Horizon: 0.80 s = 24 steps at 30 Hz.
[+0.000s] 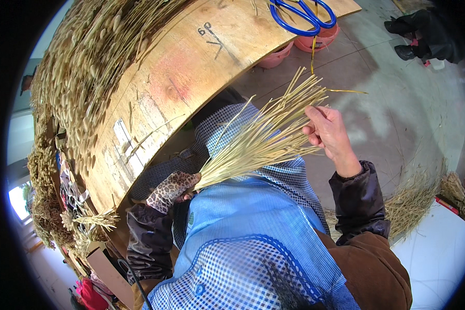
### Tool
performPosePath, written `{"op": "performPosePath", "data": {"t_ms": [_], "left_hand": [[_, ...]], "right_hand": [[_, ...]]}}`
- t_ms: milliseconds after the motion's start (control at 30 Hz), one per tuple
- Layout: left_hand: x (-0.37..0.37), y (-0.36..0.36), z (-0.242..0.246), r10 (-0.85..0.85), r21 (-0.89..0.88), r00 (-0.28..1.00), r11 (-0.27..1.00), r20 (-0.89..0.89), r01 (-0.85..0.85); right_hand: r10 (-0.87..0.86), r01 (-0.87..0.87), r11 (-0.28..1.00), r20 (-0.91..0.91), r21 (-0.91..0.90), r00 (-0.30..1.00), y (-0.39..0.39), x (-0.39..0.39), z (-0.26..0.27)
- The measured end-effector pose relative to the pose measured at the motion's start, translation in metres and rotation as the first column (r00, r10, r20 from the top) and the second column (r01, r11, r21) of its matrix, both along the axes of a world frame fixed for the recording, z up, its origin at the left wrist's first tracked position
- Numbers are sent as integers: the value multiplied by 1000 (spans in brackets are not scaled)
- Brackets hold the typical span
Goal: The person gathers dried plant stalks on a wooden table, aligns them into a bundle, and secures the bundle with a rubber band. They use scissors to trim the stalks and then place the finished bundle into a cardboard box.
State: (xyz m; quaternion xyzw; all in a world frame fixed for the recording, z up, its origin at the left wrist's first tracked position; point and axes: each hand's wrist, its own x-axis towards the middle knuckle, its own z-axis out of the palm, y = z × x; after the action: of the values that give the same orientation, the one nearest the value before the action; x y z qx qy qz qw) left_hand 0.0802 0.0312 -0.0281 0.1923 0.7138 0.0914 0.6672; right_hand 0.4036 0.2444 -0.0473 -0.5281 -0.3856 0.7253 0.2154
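Note:
A fanned bundle of dried stems (252, 143) lies across the blue checked apron (248, 209). My left hand (174, 190), in a leopard-print fingerless glove, grips the bundle at its narrow end. Bare and half curled, my right hand (325, 130) is at the loose, spread ends on the right; whether its fingers pinch any stem cannot be told. Beyond the spread ends, a thin golden tie strip (313, 54) hangs down from the wooden table (166, 81) beside blue-handled scissors (304, 17), and another golden strip (348, 91) sticks out near the stem ends.
Dried bunny-tail grass (89, 66) is heaped on the table's far left. Pink buckets (317, 40) stand on the floor by the table. Loose straw (410, 201) lies at the right, near a white board (438, 240). A person's dark-clothed legs (430, 35) show at the upper right.

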Motion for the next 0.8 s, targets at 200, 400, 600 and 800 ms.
{"op": "performPosePath", "data": {"t_ms": [200,400,600,800], "left_hand": [[2,2,5,-30,-21,999,999,-18,30],[4,4,4,-57,-9,996,998,-67,57],[7,-5,-1,-23,116,982,992,-189,45],[9,-8,-2,61,131,985,991,-164,-40]], "right_hand": [[-79,79,997,-18,26,997,1,-4,-11],[-111,119,987,-78,104,991,-8,8,-8],[-185,196,970,-87,145,979,-12,5,-5],[-321,322,897,-52,302,946,-11,20,0]]}}
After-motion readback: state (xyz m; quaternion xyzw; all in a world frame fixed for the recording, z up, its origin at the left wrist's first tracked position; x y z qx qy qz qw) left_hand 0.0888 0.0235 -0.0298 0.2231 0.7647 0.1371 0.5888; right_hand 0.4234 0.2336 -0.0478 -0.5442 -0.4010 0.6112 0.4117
